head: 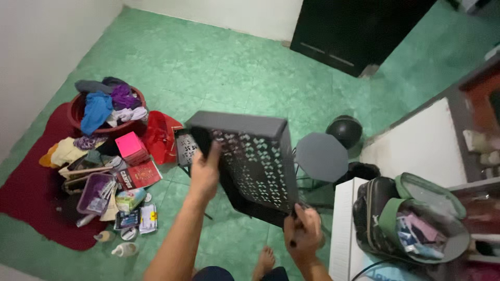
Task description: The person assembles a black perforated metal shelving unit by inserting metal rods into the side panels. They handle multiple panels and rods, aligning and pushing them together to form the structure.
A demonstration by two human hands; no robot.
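Both hands are gripping one black perforated metal shelf box point(250, 161), tilting above the green floor. The left hand point(204, 174) is clasping its upper-left edge; the right hand point(301, 232) is clenching the lower-right corner, nearer the person.

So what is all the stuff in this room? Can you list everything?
Perforated tray: one, black, held up in mid-air at the centre.
Basin: one, red, on the floor at left, piled with clothes in blue, purple and grey.
Rug: one, dark red, under the pile at left.
Box: one, pink, beside the basin.
Small clutter: many, mixed colours, spread on the rug and floor.
Octagonal panel: one, grey, right of the tray.
Helmet: one, black, on the floor behind the panel.
Backpack: one, black and green, open, at right.
Cabinet: one, black, top.
Floor: green tiles.
Foot: one, bare, bottom.
Left hand: grips the tray's left edge.
Right hand: grips its lower corner.
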